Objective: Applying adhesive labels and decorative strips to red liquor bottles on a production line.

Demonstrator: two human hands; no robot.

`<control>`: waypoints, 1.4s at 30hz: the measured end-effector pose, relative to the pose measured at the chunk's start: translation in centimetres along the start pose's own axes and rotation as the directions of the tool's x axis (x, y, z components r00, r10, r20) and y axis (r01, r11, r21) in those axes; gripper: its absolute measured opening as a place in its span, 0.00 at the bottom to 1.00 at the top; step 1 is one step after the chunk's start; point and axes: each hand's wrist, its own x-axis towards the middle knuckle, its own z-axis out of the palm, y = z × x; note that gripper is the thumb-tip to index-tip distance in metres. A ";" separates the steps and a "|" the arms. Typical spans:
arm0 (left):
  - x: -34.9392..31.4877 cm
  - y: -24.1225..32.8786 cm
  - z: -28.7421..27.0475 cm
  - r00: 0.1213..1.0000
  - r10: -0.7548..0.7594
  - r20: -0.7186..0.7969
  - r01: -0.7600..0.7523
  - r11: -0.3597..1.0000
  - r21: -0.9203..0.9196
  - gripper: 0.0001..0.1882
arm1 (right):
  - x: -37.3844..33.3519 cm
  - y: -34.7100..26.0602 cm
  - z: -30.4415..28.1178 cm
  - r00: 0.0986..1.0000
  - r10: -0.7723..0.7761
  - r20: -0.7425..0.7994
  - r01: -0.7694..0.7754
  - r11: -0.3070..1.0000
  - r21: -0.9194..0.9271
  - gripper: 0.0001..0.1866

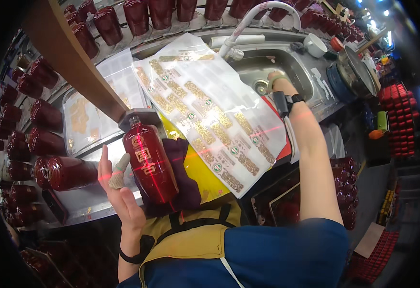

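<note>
A glossy dark red glass bottle point(153, 163) with gold lettering lies tilted on a dark purple cloth point(186, 163), its neck by a block at the end of a brown arm. Red laser lines cross the bottle. Beside its left side is my left hand point(120, 187), fingers stretched out and apart, a pale finger cot on one of them; I cannot tell whether it touches the glass. My right hand point(277, 81) reaches over the metal sink point(294, 62), its fingers too small and hidden to read. A sheet of gold decals point(205, 120) lies between my hands.
A brown arm point(75, 53) slants down from the upper left. Red bottles point(46, 115) crowd the left and far sides. A white faucet point(236, 36) arches over the sink. At right are a white cup point(315, 45) and a pan point(356, 72). A phone point(55, 206) lies at the left edge.
</note>
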 end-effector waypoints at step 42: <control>5.1 4.7 -0.5 0.983 0.029 0.180 0.039 0.931 -0.362 0.32 | -14.0 -33.2 -14.1 0.792 -0.360 -0.492 0.311 0.933 -0.181 0.06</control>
